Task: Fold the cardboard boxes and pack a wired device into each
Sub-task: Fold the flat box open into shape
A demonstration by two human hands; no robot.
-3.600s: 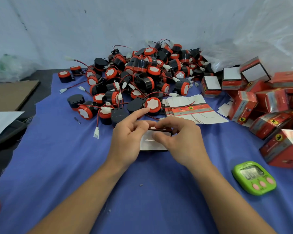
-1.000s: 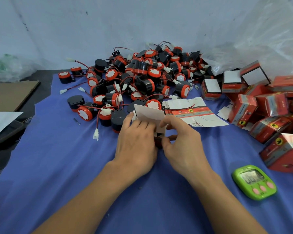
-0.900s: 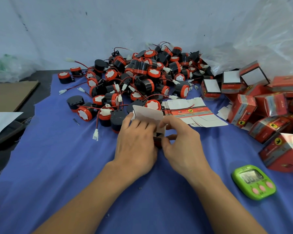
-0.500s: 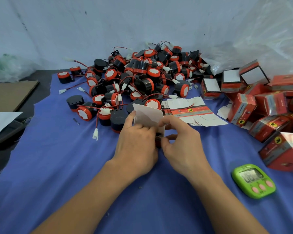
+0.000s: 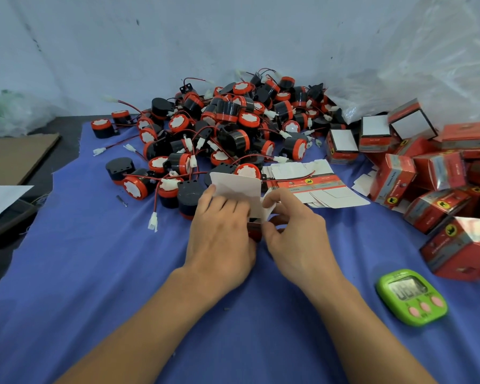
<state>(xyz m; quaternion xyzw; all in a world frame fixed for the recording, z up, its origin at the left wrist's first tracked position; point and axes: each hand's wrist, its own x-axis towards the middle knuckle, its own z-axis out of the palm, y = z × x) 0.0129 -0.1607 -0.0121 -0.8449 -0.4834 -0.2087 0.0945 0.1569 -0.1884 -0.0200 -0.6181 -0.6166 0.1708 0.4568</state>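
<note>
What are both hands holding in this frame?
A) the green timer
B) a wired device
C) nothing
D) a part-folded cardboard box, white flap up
D: the left hand and right hand grip a part-folded cardboard box, its white flap raised; the green timer lies apart on the blue cloth.

Brightness: even and fairly bright, with a cool bluish cast on the wall (image 5: pixel 150 37).
Shadows: soft and faint, close beneath the left hand (image 5: pixel 219 231) and right hand (image 5: pixel 294 228) on the blue cloth (image 5: pixel 94 273); deeper among the piled wired devices (image 5: pixel 227 126).
Glare: pale sheen on the film-wrapped red boxes (image 5: pixel 438 170) at right and on the plastic sheet (image 5: pixel 427 65) far right; the white flap of the cardboard box (image 5: pixel 239 189) is brightest.
Sharpness: centre fairly crisp; green timer (image 5: pixel 412 296) digits smeared.
Distortion: wide-angle stretch at the near edge; boxes at right lean outward.
</note>
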